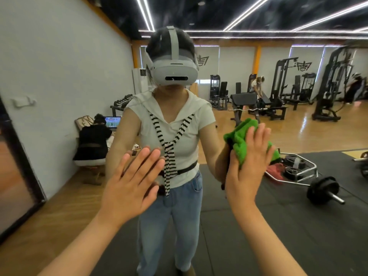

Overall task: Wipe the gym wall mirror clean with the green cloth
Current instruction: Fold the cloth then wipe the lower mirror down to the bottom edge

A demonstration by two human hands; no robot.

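Green cloth (pixel 240 139) lies bunched against the gym wall mirror (pixel 298 134), right of the glass's middle, pinned there by the right hand (pixel 249 166). Most of the cloth is hidden under that palm. Only rumpled folds show above and left of the fingers, with a sliver past the little finger. The right hand's grip is wide: fingers straight, close together and pointing up, pressing the cloth flat and curling round nothing. The left hand (pixel 131 184) lies bare on the glass, lower and nearer the middle, its grip likewise wide, fingers straight and tilted up to the right. Both forearms are cut off at the bottom edge. The reflected hands are covered by the real ones. In the glass, a headset (pixel 175 70) hides the person's face, and weight machines (pixel 328 86) blur toward the right edge.
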